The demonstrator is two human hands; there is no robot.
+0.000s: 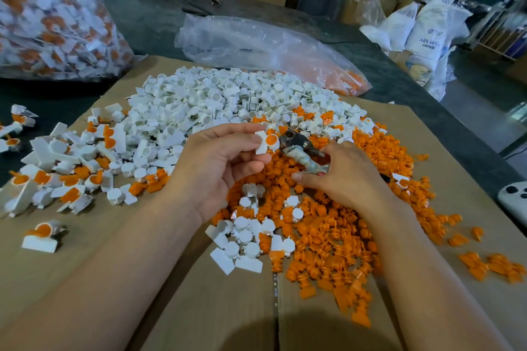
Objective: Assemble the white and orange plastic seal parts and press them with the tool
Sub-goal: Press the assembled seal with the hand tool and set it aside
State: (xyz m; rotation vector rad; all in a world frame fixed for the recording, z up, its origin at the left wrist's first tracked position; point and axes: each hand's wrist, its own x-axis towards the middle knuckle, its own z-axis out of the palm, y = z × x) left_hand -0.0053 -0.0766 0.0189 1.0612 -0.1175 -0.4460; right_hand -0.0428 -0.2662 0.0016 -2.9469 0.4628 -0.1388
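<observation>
Holding a small seal (pixel 266 142) over the middle of the cardboard (pixel 199 293), the left hand (pixel 219 162) pinches the white tab between thumb and fingers. Its grip is clamped on the seal. An orange cap (pixel 271 139) sits in the seal's white cup.

The right hand (pixel 345 177) is also over the middle of the cardboard, just beside the left one. Its grip is closed round the taped handle of a metal tool (pixel 299 148). The tool's head points at the orange cap and is right next to it. It is hard to tell if they touch.

A big heap of white parts (pixel 214 105) covers the far half of the cardboard. A heap of orange parts (pixel 356 225) covers the right half, under the right hand. Joined seals (pixel 57 168) lie on the left side of the cardboard, and a few lie off its left edge on the dark surface (pixel 148 20).

Past the far left corner of the cardboard stands a full bag (pixel 51 14) of white and orange pieces. Past the far edge lies a clear bag (pixel 285 57) with some orange bits inside.
</observation>
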